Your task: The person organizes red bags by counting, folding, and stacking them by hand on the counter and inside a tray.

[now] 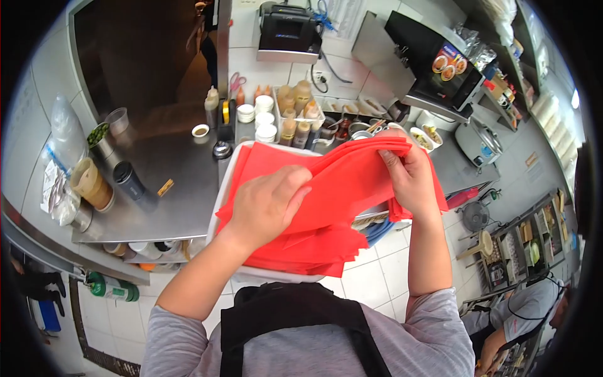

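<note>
A layered bundle of thin red fabric bags (355, 179) spreads across the middle of the view, its folded edges at the upper right. My right hand (411, 173) grips this folded end, with the thumb on the near side and layers bunched under the palm. At the bundle's left end, my left hand (267, 201) is closed, its fingers curled and its thumb bent in against the red fabric; the fingertips are partly hidden. More red bags (301, 254) lie loosely below, in a white plastic tub (221, 200) whose rim shows at the left.
Left is a steel counter (147, 217) with a dark tumbler (127, 177) and a small sauce cup (200, 131). Behind the tub stand white cups (266, 119) and a sauce bottle rack (301, 119). A rice cooker (478, 144) sits right; a co-worker (524, 314) is at lower right.
</note>
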Demonstrator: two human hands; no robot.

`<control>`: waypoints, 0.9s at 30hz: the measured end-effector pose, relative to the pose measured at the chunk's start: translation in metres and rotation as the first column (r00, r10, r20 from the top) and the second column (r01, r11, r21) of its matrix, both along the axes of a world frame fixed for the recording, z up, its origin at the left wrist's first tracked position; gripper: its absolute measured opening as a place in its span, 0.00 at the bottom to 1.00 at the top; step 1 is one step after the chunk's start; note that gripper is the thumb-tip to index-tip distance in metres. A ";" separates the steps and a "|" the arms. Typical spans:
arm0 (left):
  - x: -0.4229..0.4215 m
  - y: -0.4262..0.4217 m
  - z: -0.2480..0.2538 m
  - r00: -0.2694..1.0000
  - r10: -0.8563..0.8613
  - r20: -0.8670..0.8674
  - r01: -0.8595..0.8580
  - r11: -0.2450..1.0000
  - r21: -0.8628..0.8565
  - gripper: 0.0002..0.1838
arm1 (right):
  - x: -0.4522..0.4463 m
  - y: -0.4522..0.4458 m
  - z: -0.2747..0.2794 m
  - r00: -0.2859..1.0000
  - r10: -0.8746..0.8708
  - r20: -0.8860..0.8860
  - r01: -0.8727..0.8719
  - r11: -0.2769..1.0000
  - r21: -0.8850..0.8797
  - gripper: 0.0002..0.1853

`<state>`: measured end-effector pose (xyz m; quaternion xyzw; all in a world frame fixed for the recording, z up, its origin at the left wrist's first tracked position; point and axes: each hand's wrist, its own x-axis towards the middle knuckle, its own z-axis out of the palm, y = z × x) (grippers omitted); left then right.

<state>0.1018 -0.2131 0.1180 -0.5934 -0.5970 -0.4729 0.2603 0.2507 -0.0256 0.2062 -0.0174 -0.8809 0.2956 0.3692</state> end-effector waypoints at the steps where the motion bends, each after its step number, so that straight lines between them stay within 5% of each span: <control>1: 0.007 0.000 0.005 0.999 0.024 0.033 -0.024 1.000 -0.019 0.18 | 0.003 0.007 0.001 0.999 0.022 -0.027 -0.022 1.000 -0.007 0.06; 6: 0.028 -0.008 0.024 0.993 0.031 0.110 -0.002 0.966 -0.259 0.17 | 0.015 0.015 0.017 0.998 -0.062 -0.019 0.062 0.998 0.004 0.07; 13: 0.042 -0.018 0.009 0.986 0.150 0.067 -0.125 0.949 -0.291 0.17 | 0.016 0.039 0.036 0.955 -0.178 -0.237 0.227 0.954 0.196 0.09; 16: 0.036 -0.020 -0.011 0.962 0.252 0.105 -0.166 0.844 -0.510 0.12 | 0.019 0.052 0.052 0.953 -0.191 -0.237 0.235 0.956 0.175 0.09; 18: 0.030 -0.021 -0.017 0.938 0.169 0.303 -0.009 0.885 -0.465 0.08 | 0.018 0.059 0.062 0.961 -0.157 -0.226 0.200 0.962 0.186 0.10; 19: 0.025 -0.021 -0.017 0.935 0.178 0.306 -0.016 0.885 -0.466 0.08 | 0.016 0.066 0.065 0.958 -0.164 -0.236 0.216 0.952 0.217 0.10; 20: 0.017 -0.021 -0.015 0.957 0.164 0.240 -0.093 0.955 -0.281 0.08 | 0.015 0.068 0.070 0.953 -0.171 -0.249 0.226 0.951 0.212 0.11; 21: 0.012 -0.021 -0.011 0.972 0.165 0.166 -0.154 0.985 -0.079 0.09 | 0.012 0.073 0.073 0.963 -0.096 -0.253 0.123 0.988 0.092 0.12; 24: 0.005 -0.031 0.019 0.964 0.155 0.217 -0.180 0.979 0.100 0.08 | 0.005 0.085 0.070 0.957 0.005 -0.291 -0.028 0.997 -0.074 0.15; 27: 0.003 -0.036 0.036 0.968 0.151 0.199 -0.190 0.962 0.197 0.09 | -0.001 0.087 0.045 0.965 -0.070 -0.254 -0.067 0.868 -0.493 0.19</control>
